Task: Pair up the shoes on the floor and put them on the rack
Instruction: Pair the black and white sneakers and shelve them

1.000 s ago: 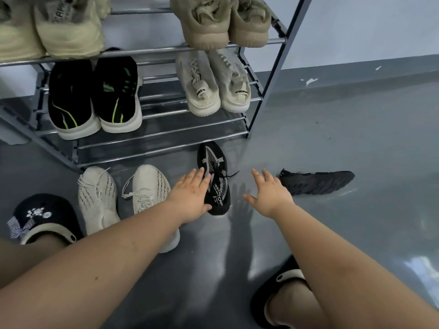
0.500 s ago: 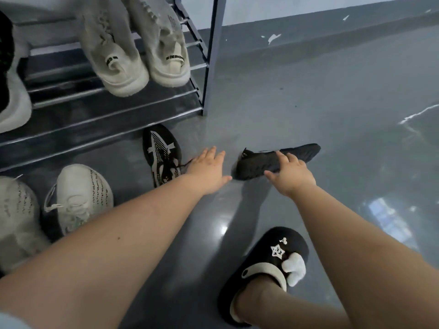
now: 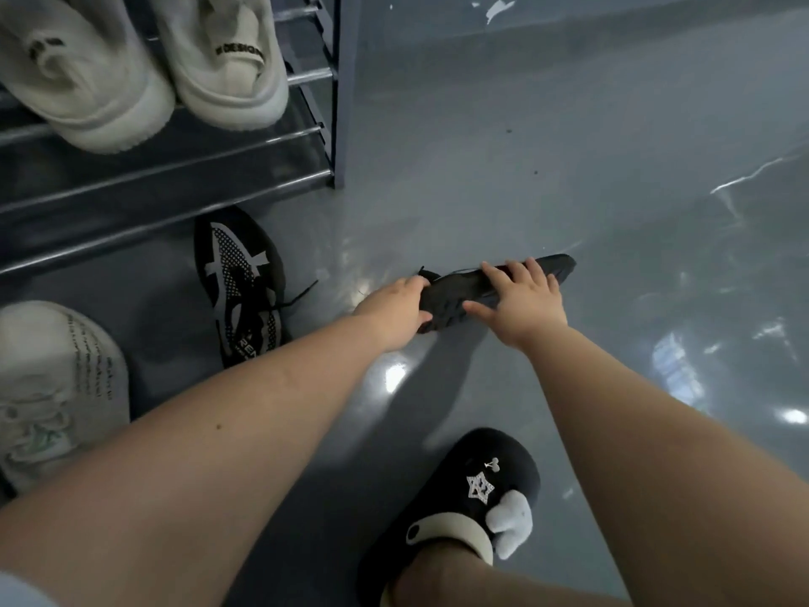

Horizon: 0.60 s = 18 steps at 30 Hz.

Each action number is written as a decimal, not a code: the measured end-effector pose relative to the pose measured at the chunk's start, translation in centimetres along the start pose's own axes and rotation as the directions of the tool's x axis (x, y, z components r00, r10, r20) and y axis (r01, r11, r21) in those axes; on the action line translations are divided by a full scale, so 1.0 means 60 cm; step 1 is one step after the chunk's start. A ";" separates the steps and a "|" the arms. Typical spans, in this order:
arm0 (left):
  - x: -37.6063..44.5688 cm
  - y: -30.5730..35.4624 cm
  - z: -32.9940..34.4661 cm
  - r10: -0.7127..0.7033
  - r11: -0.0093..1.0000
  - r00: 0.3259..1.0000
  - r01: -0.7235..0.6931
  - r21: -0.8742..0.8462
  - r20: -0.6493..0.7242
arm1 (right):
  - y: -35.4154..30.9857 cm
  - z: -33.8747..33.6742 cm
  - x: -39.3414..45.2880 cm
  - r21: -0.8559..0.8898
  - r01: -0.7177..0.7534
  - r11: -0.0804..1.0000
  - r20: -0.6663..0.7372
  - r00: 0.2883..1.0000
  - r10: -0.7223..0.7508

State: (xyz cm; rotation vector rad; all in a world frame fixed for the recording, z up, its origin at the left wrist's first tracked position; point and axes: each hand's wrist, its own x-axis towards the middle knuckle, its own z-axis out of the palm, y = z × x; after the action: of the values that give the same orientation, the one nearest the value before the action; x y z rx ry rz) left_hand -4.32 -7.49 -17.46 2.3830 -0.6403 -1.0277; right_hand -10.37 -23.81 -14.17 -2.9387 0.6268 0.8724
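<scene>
Glossy grey floor (image 3: 525, 177) under two black sneakers (image 3: 243, 282), white sneaker (image 3: 57, 387), rack (image 3: 337, 102).

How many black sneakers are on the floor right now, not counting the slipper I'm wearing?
2. One black sneaker stands upright beside the rack's bottom rail. The other lies on its side to the right, held by the left hand and right hand. More may lie out of view.
</scene>
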 end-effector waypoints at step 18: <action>-0.159 -0.168 -0.175 -0.298 0.485 0.948 0.047 -0.873 -0.114 | -0.229 -0.067 -0.054 -0.052 0.397 0.916 -0.370 0.845 -0.387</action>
State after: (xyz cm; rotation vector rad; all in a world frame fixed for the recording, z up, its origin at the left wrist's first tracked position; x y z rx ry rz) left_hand 0.08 8.34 -11.70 1.5959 0.2402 -0.8024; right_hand -5.53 -10.49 -10.41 -3.0554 0.0166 0.2629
